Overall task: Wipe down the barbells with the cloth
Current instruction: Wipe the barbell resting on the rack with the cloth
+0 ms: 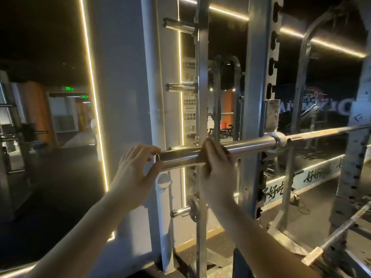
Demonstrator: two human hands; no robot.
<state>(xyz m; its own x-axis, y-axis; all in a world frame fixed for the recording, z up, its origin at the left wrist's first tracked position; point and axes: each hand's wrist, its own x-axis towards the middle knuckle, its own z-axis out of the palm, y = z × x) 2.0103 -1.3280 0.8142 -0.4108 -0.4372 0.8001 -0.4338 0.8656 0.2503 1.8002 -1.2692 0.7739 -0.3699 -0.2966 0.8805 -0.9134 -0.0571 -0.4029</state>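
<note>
As the polished steel barbell (251,145) on the grey metal rack (258,57) is judged heavy, rigid and slick, its end is pinched by the left grip (136,167), a dark cloth (203,157) clamped round it by the right grip (218,167).

Barbell sleeve (247,147): polished metal, smooth, mirror-glossy, with bright streaks of light along it
Collar (275,141): the same chromed metal, glossy
Barbell shaft (331,129): thinner metal, duller sheen than the sleeve
Cloth (226,151): dark, matt fabric; only slivers show round the right hand (216,163), weave too small to tell
Rack upright (257,87): grey painted metal, matt, scuffed round the holes
Hook plate (272,115): bare metal, brushed-looking, dull shine
Storage pegs (179,25): chromed metal, smooth and glossy
Pillar (120,97): white, smooth, matt
Floor (60,187): dark, matt
Second bar (341,230), lower right: metal, rough-looking surface, blurred
</note>
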